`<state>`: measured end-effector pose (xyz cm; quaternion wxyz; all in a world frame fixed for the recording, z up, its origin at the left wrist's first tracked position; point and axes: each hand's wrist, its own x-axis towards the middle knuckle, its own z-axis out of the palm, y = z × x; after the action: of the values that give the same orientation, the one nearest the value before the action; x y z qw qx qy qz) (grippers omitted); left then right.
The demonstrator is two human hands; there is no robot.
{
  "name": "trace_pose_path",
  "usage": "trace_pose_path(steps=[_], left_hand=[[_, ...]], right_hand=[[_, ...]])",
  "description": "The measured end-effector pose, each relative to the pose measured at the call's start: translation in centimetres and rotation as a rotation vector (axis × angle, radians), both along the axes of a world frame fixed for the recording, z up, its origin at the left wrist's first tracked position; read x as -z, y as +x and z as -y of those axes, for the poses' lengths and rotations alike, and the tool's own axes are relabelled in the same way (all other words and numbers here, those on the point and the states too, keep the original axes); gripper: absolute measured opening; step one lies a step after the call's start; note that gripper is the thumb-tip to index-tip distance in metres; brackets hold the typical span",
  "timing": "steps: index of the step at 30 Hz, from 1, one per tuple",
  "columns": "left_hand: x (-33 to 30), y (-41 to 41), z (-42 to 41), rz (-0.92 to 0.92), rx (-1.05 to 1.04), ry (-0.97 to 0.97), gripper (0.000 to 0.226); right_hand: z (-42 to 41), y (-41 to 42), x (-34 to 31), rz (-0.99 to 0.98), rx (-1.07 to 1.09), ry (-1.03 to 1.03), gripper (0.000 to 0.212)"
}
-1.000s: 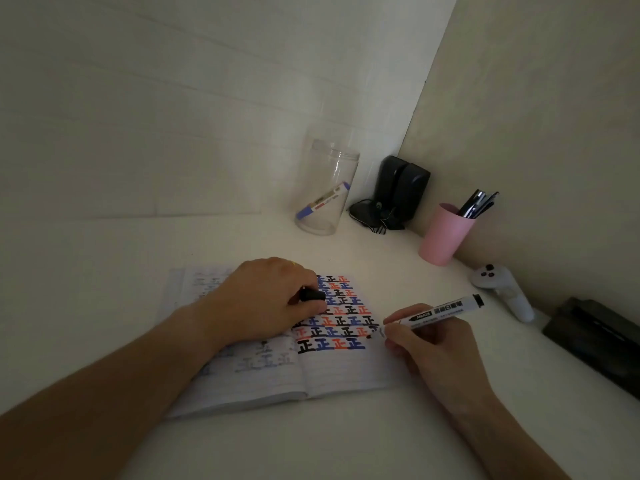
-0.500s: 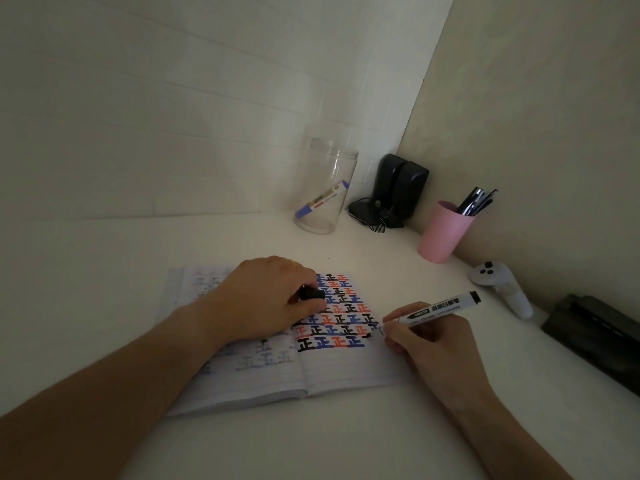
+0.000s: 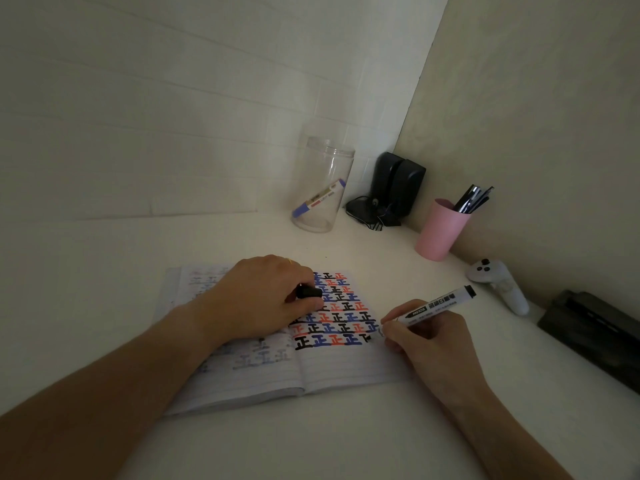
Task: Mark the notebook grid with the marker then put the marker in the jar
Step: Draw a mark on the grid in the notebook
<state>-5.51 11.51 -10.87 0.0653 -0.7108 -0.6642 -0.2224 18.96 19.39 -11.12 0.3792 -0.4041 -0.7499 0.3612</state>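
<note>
An open notebook [image 3: 346, 365] lies on the white desk, its right page filled with rows of black, blue and red marks. My right hand [image 3: 429, 344] grips a white marker with black ends [image 3: 436, 304], its tip down on the page at the right end of the lowest row. My left hand [image 3: 256, 299] rests on the notebook's middle, holding the black marker cap [image 3: 308, 292] between thumb and fingers. A clear jar [image 3: 323, 188] stands upright at the back, with a blue-capped marker [image 3: 318, 197] leaning inside it.
A pink cup [image 3: 440, 230] with dark pens stands right of the jar. Black speakers [image 3: 394, 188] with cables fill the corner. A white controller [image 3: 498, 284] and a dark box [image 3: 592, 334] lie along the right wall.
My right hand has shifted slightly left and down, bringing the marker tip onto the end of the lowest row, where a new black stroke shows. My left hand has stayed put.
</note>
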Motion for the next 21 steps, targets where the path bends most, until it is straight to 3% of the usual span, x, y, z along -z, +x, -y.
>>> trace_pose_path(steps=[21], left_hand=[[0.14, -0.08, -0.14, -0.015, 0.001, 0.005, 0.033]], right_hand=[[0.62, 0.08, -0.43, 0.017, -0.119, 0.033, 0.019]])
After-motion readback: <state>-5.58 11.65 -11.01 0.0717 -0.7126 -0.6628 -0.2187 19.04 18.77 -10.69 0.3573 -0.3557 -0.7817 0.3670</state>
